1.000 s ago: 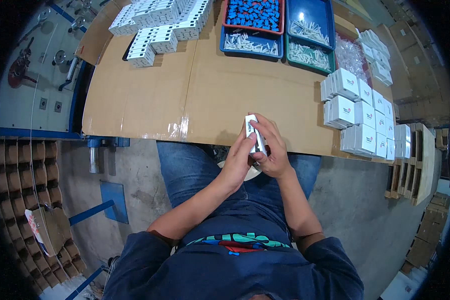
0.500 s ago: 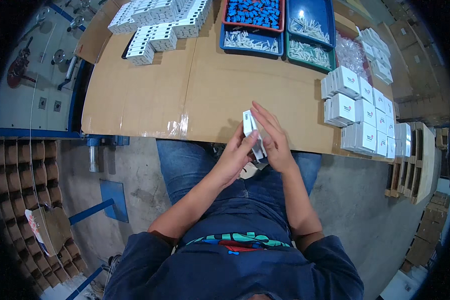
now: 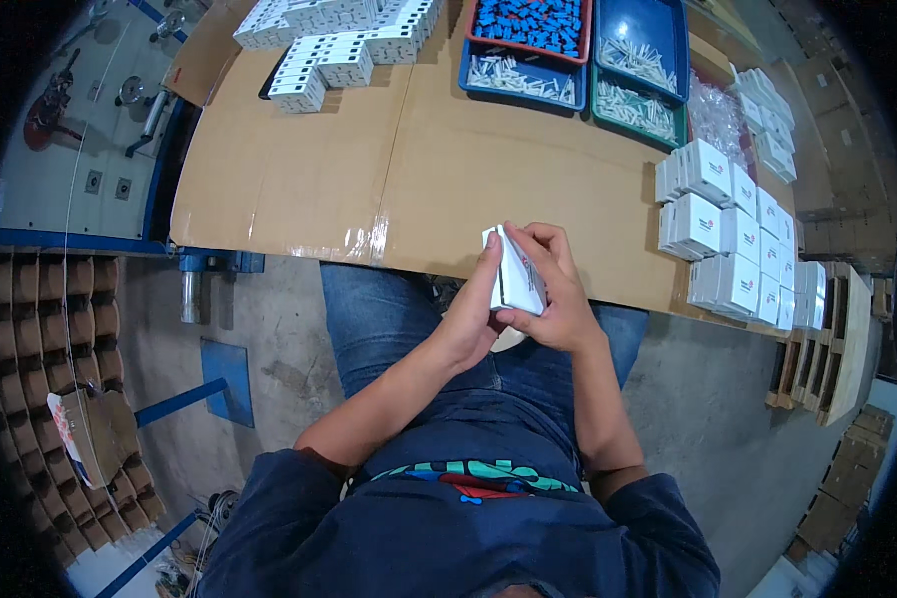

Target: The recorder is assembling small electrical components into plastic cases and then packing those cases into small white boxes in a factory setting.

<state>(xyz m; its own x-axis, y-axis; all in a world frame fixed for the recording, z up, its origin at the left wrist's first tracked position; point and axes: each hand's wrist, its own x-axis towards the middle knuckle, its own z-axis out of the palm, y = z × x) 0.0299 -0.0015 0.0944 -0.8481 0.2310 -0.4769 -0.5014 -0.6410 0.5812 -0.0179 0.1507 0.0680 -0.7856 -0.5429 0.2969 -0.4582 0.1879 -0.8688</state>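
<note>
Above my lap, at the table's near edge, I hold a flat white box-shaped unit (image 3: 519, 281) tilted between both hands. A dark seam runs along its side, and a small printed mark shows on its broad face. My left hand (image 3: 468, 317) grips the unit's left side, thumb laid along it near the top. My right hand (image 3: 560, 294) closes round the other side, fingers bent over the far end and thumb at the near corner. Some left fingers are hidden beneath the unit. Stacks of similar white units (image 3: 722, 229) stand on the right of the table.
Cardboard covers the table (image 3: 299, 179). More white units with dark openings (image 3: 347, 66) are stacked at back left. Toward the back stand a red tray of blue parts (image 3: 528, 28), a blue tray (image 3: 521, 92) and a green tray (image 3: 636, 125) of pale pins, and clear plastic bags (image 3: 716, 120).
The white unit has turned so its broad printed face now shows instead of its narrow edge. My right fingers have bent from stretched out to wrapped over it. The view has shifted slightly.
</note>
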